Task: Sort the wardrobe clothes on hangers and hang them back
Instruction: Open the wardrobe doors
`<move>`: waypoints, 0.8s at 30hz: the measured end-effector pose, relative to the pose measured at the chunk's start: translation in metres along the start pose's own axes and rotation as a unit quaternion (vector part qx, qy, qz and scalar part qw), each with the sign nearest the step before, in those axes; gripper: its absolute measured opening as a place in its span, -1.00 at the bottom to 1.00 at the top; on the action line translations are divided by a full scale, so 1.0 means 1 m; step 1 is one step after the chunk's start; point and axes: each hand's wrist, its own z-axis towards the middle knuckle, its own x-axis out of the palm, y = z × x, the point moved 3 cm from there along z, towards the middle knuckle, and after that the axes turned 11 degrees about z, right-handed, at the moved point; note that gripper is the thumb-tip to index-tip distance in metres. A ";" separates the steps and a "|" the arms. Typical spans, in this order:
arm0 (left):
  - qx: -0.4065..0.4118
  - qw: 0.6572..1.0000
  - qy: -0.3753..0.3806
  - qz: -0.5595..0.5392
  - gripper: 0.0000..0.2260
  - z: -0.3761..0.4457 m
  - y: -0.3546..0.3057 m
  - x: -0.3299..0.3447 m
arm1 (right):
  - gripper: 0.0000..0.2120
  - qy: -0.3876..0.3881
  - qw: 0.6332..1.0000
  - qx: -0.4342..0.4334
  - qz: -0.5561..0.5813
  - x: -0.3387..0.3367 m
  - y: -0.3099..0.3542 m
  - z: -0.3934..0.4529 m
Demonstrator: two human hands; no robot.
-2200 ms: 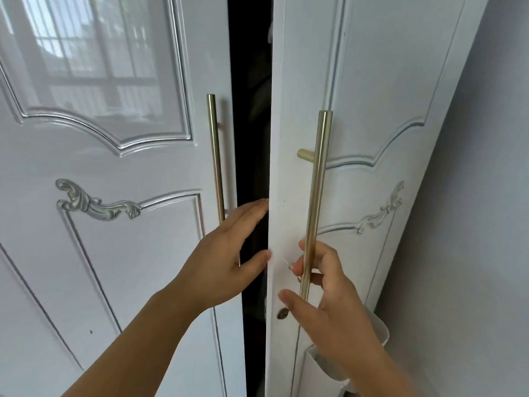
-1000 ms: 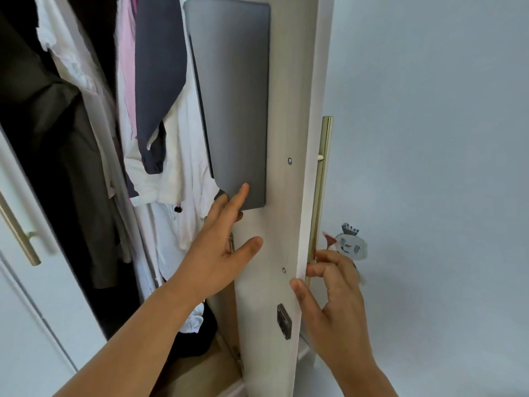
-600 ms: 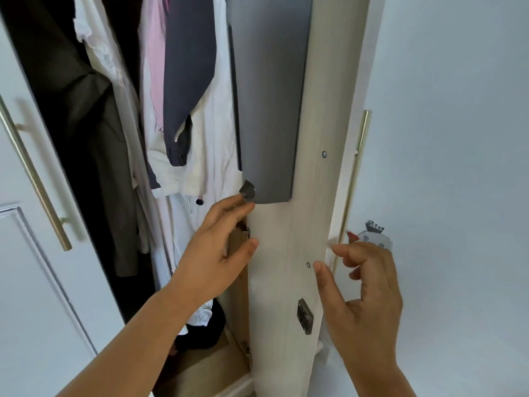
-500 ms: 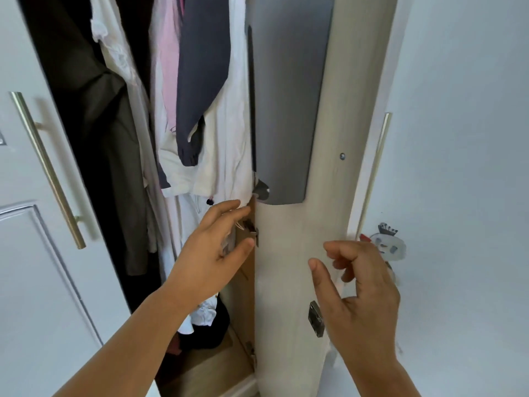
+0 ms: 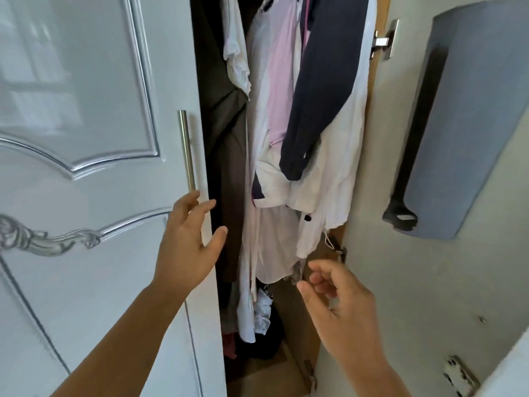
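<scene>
Left white panelled wardrobe door (image 5: 94, 196) isn't open yet, and the left hand (image 5: 187, 247) hovers at its edge below the brushed metal bar handle (image 5: 186, 150), fingers spread, holding nothing. The crammed hanging clothes (image 5: 289, 133), mostly white with a navy sleeve, fill the gap, so yanking one could drag neighbours off their hangers onto the heap on the wardrobe floor (image 5: 257, 330). Right hand (image 5: 340, 308) sits loosely curled, empty, near the hems.
</scene>
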 end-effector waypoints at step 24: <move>-0.047 0.992 0.063 -0.096 -0.16 -0.024 -0.012 -0.037 | -0.74 0.084 0.992 0.005 0.090 0.034 0.024 -0.011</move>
